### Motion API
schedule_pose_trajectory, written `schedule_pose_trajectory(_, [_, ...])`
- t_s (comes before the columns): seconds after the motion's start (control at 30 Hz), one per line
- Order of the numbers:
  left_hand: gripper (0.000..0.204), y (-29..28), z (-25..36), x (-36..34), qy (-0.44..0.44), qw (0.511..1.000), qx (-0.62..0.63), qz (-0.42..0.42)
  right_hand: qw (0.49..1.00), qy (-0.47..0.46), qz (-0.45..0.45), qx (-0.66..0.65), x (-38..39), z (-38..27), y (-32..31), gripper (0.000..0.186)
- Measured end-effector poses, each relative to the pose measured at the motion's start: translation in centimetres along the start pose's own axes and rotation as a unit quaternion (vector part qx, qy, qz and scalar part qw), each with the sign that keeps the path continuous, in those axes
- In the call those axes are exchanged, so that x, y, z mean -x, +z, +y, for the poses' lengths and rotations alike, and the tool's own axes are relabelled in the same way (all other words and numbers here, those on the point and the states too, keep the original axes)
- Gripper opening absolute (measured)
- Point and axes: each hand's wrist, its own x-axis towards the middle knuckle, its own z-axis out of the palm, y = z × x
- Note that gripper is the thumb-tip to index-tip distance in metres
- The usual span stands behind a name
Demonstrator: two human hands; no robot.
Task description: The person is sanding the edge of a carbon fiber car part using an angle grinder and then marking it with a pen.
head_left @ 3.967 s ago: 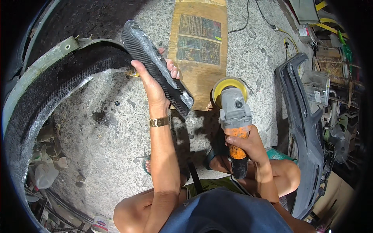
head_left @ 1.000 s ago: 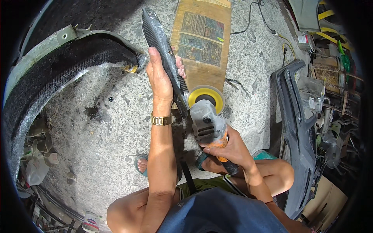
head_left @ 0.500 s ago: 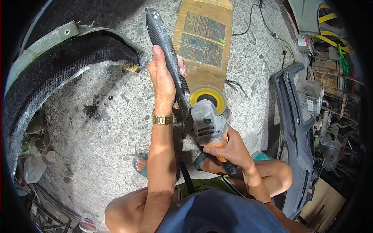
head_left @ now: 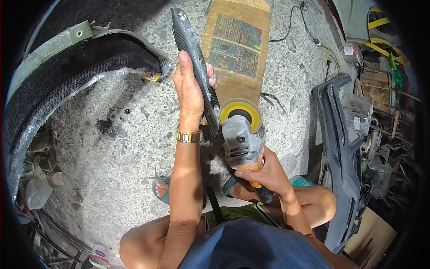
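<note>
My left hand (head_left: pixel 188 89) grips a long narrow carbon-fibre piece (head_left: pixel 183 33), held tilted above a plywood board (head_left: pixel 242 80) with printed panels on it. A gold watch (head_left: pixel 189 136) is on my left wrist. My right hand (head_left: pixel 266 172) wraps round the orange-and-black body of a grey-headed angle grinder (head_left: pixel 239 139). Its yellow disc (head_left: pixel 239 105) is at the lower end of the carbon piece, on its right side; I cannot tell whether they touch.
A large curved carbon panel (head_left: pixel 67 65) lies at the left. A long grey bumper-like part (head_left: pixel 340 152) stands at the right, beside a pile of scrap and containers (head_left: pixel 376 80). Black and yellow cables (head_left: pixel 316 42) run over the concrete floor (head_left: pixel 121 148).
Over four seconds my left hand has turned the carbon piece more upright and moved it right, and the grinder has come up-left to its lower end. Since half a second ago both moved slightly right.
</note>
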Motion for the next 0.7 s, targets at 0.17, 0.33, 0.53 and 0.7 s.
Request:
schedule_pose_trajectory(0.17, [0.075, -0.2, -0.04, -0.1, -0.004, 1.0, -0.027, -0.007, 0.999, -0.008, 0.007, 0.032, -0.13, -0.3, -0.02, 0.068])
schedule_pose_trajectory(0.33, [0.065, -0.1, -0.12, -0.14, 0.006, 1.0, 0.008, -0.006, 1.0, -0.005, 0.009, 0.014, -0.03, -0.03, -0.1, 0.066])
schedule_pose_trajectory(0.53, [0.072, -0.19, 0.03, -0.01, -0.007, 1.0, -0.021, -0.01, 0.999, -0.019, 0.009, 0.04, -0.09, -0.06, 0.11, 0.068])
schedule_pose_trajectory(0.7, [0.072, -0.15, 0.02, -0.02, 0.0, 0.999, -0.029, -0.013, 1.0, -0.011, 0.004, 0.025, 0.04, -0.07, 0.06, 0.068])
